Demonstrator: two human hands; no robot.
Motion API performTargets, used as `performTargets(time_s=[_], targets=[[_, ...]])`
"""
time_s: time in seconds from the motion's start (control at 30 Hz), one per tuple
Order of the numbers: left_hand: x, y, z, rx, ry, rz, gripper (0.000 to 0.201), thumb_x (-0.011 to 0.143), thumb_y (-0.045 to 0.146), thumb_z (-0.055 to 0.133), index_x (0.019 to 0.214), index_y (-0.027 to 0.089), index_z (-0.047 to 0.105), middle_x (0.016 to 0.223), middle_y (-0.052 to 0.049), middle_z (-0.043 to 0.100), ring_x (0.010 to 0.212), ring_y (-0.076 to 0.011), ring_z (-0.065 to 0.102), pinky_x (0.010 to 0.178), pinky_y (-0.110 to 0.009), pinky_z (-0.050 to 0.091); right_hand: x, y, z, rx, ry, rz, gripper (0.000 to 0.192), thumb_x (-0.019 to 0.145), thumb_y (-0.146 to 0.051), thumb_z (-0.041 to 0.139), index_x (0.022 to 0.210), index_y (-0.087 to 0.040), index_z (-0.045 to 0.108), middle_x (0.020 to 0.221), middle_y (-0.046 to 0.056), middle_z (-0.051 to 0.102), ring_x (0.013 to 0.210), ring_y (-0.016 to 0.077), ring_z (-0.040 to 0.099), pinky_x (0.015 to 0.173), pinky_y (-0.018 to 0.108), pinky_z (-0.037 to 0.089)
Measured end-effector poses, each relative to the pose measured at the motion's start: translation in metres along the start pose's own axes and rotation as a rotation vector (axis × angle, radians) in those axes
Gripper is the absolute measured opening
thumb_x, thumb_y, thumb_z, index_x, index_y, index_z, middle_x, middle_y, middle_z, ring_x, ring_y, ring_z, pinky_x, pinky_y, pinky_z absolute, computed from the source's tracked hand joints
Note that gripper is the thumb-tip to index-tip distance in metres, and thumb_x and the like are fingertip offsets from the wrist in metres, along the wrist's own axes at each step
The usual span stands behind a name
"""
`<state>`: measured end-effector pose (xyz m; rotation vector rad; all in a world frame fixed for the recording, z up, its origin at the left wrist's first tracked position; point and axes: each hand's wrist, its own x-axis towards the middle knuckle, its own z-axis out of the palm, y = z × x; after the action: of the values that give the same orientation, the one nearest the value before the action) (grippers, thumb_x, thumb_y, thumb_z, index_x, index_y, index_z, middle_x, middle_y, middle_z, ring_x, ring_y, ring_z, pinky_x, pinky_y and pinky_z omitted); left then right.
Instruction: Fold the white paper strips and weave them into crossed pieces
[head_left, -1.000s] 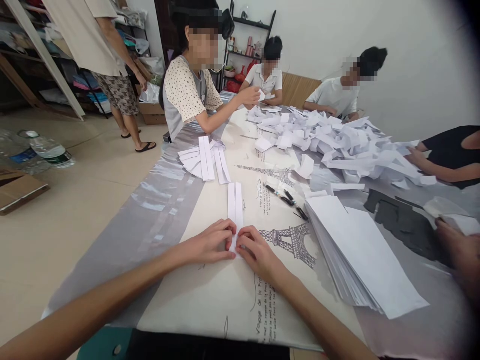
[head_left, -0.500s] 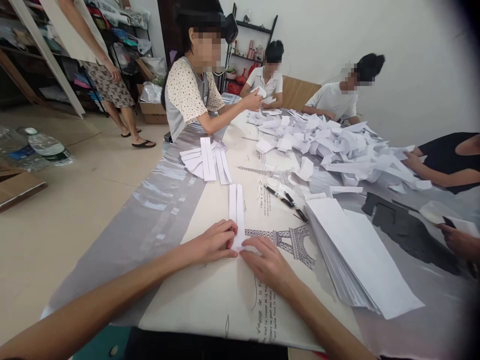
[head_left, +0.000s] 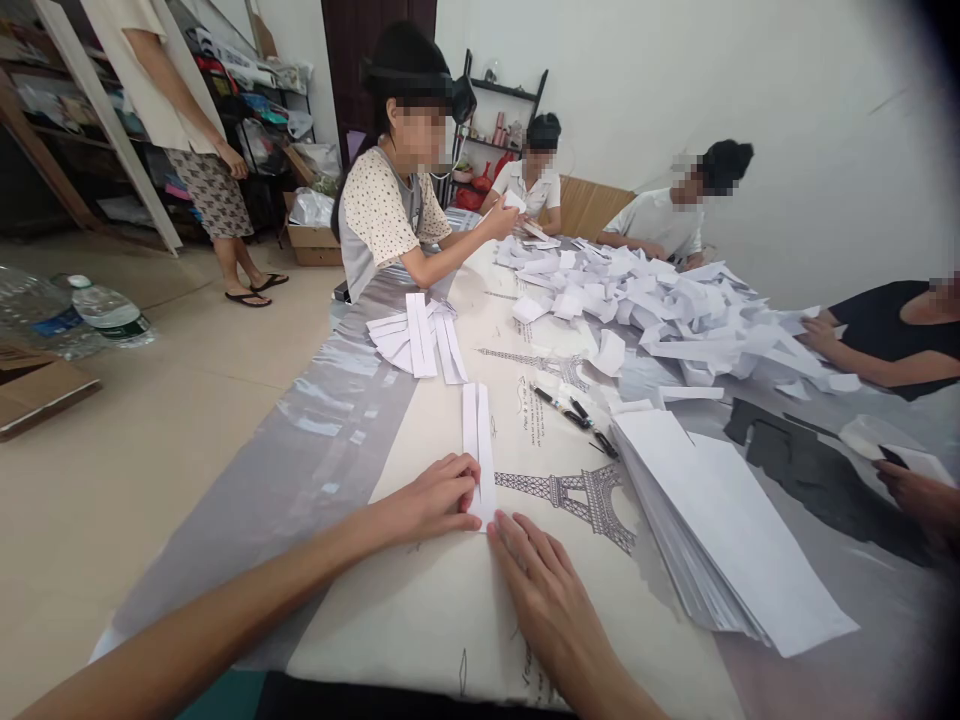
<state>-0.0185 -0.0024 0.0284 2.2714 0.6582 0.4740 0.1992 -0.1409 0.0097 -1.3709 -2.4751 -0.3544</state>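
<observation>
head view: only one camera, all below from it
left hand (head_left: 435,498): fingers curled flat, pressing near end of folded paper strip (head_left: 478,450), pinning not gripping
right hand (head_left: 544,585): open, flat on tablecloth (head_left: 450,600), fingertips just below strip's near end, holds nothing
strip location: lengthwise on table between the hands and fanned folded strips (head_left: 416,335); both long edges folded in to a centre seam
step (judged): creasing the near end flat; folds look made, being pressed
next move calls for: firm even pressure along the seam, left hand keeping the strip from sliding
materials: thin white matte paper, sharp creases; glossy plastic-covered cloth with tower print
nearby: flat sheet stack (head_left: 720,530) right, pens (head_left: 574,408), loose crumpled paper heap (head_left: 675,310)
others: people seated round the table, handling paper
</observation>
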Motion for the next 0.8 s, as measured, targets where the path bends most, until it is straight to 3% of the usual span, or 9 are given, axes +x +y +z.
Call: performTargets(time_s=[0.13, 0.4, 0.6, 0.7, 0.8], targets=[[0.000, -0.002, 0.002, 0.013, 0.002, 0.009, 0.032, 0.091, 0.036, 0.073, 0.076, 0.019, 0.051, 0.117, -0.006, 0.056, 0.108, -0.0238, 0.054, 0.097, -0.038, 0.045, -0.003, -0.002, 0.004, -0.003, 0.026, 0.011, 0.056, 0.091, 0.004, 0.039, 0.143, -0.010, 0.054, 0.146, 0.016, 0.060, 0.128, 0.0332, 0.058, 0.095, 0.048, 0.056], [-0.002, 0.002, -0.007, -0.065, -0.045, -0.001, 0.032, 0.089, 0.036, 0.076, 0.077, 0.020, 0.052, 0.120, -0.005, 0.055, 0.113, -0.0237, 0.053, 0.097, -0.036, 0.046, 0.010, 0.002, -0.003, 0.013, -0.057, -0.010, 0.066, 0.076, 0.010, 0.045, 0.137, -0.011, 0.057, 0.135, 0.016, 0.066, 0.113, 0.0302, 0.063, 0.088, 0.043, 0.058], [-0.001, 0.010, -0.012, -0.013, -0.099, -0.041, 0.033, 0.089, 0.030, 0.076, 0.078, 0.020, 0.047, 0.118, -0.004, 0.053, 0.114, -0.0247, 0.051, 0.094, -0.036, 0.046, 0.027, 0.008, -0.008, 0.048, -0.123, -0.083, 0.053, 0.072, 0.013, 0.050, 0.118, -0.008, 0.066, 0.111, 0.015, 0.068, 0.094, 0.0275, 0.062, 0.075, 0.039, 0.059], [-0.003, 0.010, -0.009, -0.019, -0.074, -0.030, 0.032, 0.088, 0.030, 0.076, 0.079, 0.020, 0.047, 0.118, -0.005, 0.053, 0.114, -0.0256, 0.051, 0.093, -0.037, 0.047, 0.030, -0.002, -0.003, -0.032, -0.139, -0.071, 0.047, 0.068, 0.012, 0.053, 0.108, -0.008, 0.068, 0.098, 0.015, 0.065, 0.086, 0.0289, 0.060, 0.066, 0.040, 0.057], [-0.006, 0.008, -0.005, -0.039, -0.022, -0.005, 0.029, 0.087, 0.029, 0.076, 0.081, 0.020, 0.049, 0.121, -0.006, 0.052, 0.116, -0.0257, 0.051, 0.097, -0.038, 0.046, 0.030, -0.016, 0.005, -0.133, -0.100, -0.031, 0.041, 0.070, 0.007, 0.056, 0.104, -0.012, 0.069, 0.098, 0.018, 0.065, 0.085, 0.0307, 0.059, 0.062, 0.041, 0.056]])
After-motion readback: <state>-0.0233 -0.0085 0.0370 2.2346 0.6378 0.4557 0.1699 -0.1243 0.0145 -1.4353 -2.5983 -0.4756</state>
